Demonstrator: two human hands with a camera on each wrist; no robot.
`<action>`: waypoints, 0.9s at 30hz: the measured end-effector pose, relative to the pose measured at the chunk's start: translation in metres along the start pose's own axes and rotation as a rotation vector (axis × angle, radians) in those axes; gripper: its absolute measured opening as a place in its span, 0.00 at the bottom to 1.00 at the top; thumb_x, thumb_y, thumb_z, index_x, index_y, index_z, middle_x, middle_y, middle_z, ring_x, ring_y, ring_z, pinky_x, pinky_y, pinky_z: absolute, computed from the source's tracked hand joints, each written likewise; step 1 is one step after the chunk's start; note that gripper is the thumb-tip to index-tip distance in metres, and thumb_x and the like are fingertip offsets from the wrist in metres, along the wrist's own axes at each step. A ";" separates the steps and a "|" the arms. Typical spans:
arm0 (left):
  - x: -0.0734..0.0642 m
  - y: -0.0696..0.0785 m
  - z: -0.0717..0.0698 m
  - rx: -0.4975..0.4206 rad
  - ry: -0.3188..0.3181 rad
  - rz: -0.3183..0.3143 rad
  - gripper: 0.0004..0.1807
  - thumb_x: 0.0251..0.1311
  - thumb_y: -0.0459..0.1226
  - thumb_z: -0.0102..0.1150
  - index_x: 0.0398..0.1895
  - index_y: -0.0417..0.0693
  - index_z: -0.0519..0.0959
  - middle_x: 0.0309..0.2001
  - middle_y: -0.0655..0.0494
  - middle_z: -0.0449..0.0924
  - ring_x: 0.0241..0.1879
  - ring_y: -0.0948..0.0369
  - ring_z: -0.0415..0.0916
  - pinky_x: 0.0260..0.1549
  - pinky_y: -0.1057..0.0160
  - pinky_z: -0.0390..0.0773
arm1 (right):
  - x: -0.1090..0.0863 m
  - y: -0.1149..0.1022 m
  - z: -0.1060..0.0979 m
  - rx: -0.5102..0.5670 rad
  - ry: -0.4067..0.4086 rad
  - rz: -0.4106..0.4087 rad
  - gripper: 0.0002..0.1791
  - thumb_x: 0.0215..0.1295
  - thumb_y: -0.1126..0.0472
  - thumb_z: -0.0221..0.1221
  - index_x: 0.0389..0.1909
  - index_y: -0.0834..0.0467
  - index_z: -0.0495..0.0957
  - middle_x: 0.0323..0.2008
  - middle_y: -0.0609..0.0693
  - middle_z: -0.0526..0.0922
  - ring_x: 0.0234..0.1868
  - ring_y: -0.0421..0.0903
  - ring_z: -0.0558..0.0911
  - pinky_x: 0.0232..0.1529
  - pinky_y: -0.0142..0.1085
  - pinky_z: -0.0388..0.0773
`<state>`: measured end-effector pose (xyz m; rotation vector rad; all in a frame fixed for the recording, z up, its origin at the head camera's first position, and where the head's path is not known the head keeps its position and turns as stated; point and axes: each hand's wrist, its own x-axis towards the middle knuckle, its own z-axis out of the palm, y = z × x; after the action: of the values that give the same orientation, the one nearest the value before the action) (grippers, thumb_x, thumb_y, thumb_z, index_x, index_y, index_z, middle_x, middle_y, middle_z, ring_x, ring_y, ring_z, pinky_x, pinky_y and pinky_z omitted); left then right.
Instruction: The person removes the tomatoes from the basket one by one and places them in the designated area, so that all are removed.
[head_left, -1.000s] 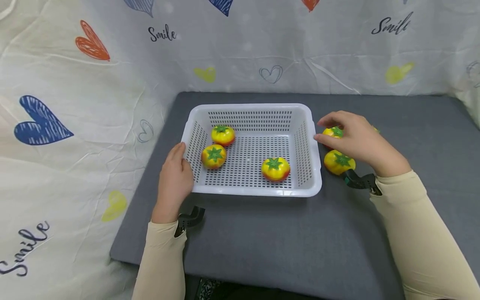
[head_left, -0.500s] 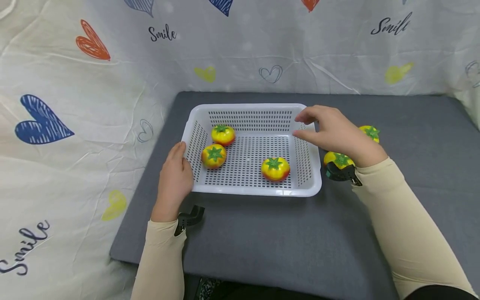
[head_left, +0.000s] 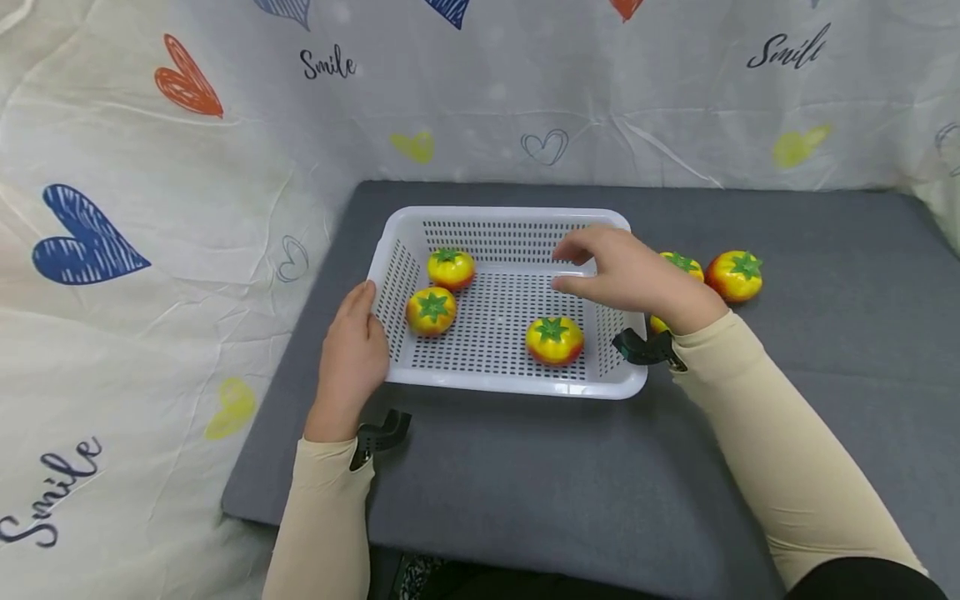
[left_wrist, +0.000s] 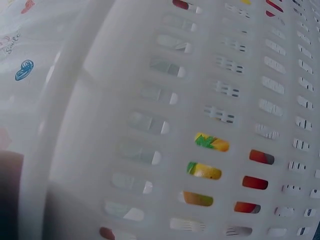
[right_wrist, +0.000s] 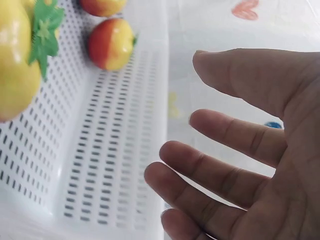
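Observation:
A white perforated plastic basket (head_left: 510, 385) holds three yellow-and-red tomato-like fruits with green star-shaped tops: two at its left, upper (head_left: 451, 269) and lower (head_left: 431, 312), and a fruit (head_left: 554, 341) near the front right. My left hand (head_left: 351, 367) rests against the basket's left rim, fingers extended along it. The left wrist view looks at the slotted outer wall (left_wrist: 100, 120), with fruit colours showing through. Over the basket's right part hovers my right hand (head_left: 630, 275), thumb and fingers apart. The right wrist view shows nothing between its fingers (right_wrist: 220, 172).
Right of the basket, partly behind the right hand and wrist, lie more such fruits: a middle one (head_left: 684, 263), a farther one (head_left: 735, 276) and a mostly hidden one (head_left: 657, 325). The grey table (head_left: 525, 483) meets a patterned cloth (head_left: 480, 92) at the back and left.
My right hand has moved left, from above the fruits beside the basket to over the basket's right part. My left hand and the fruits have kept their places.

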<state>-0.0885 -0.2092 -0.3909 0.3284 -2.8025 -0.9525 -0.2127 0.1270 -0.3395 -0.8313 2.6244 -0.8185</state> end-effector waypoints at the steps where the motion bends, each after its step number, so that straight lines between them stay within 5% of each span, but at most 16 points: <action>1: 0.000 0.000 0.000 0.001 0.001 0.002 0.29 0.80 0.34 0.38 0.81 0.39 0.60 0.81 0.42 0.59 0.63 0.40 0.76 0.59 0.38 0.77 | 0.002 0.000 0.002 -0.006 -0.009 -0.007 0.25 0.68 0.52 0.69 0.61 0.60 0.81 0.58 0.57 0.83 0.58 0.56 0.78 0.62 0.54 0.78; 11: -0.001 0.001 0.000 -0.003 0.014 -0.002 0.29 0.80 0.34 0.38 0.81 0.39 0.61 0.81 0.42 0.59 0.64 0.41 0.75 0.60 0.38 0.76 | 0.013 -0.003 0.019 -0.029 -0.118 -0.017 0.26 0.67 0.51 0.70 0.61 0.61 0.81 0.57 0.57 0.85 0.58 0.57 0.81 0.62 0.54 0.78; 20: -0.001 0.001 0.002 -0.005 0.031 0.023 0.29 0.80 0.33 0.36 0.81 0.37 0.61 0.80 0.40 0.61 0.65 0.39 0.74 0.61 0.37 0.74 | 0.012 -0.004 0.026 -0.075 -0.403 0.054 0.33 0.67 0.48 0.69 0.70 0.56 0.76 0.63 0.60 0.80 0.61 0.59 0.78 0.64 0.57 0.75; 27: -0.002 0.003 0.001 -0.008 0.029 0.009 0.29 0.80 0.33 0.37 0.81 0.38 0.61 0.80 0.41 0.60 0.65 0.40 0.74 0.61 0.37 0.74 | 0.014 -0.002 0.033 -0.056 -0.476 0.085 0.38 0.60 0.51 0.74 0.70 0.55 0.75 0.65 0.60 0.79 0.59 0.57 0.77 0.65 0.55 0.74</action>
<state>-0.0875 -0.2057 -0.3904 0.3249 -2.7710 -0.9494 -0.2091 0.1031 -0.3662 -0.8052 2.2482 -0.4554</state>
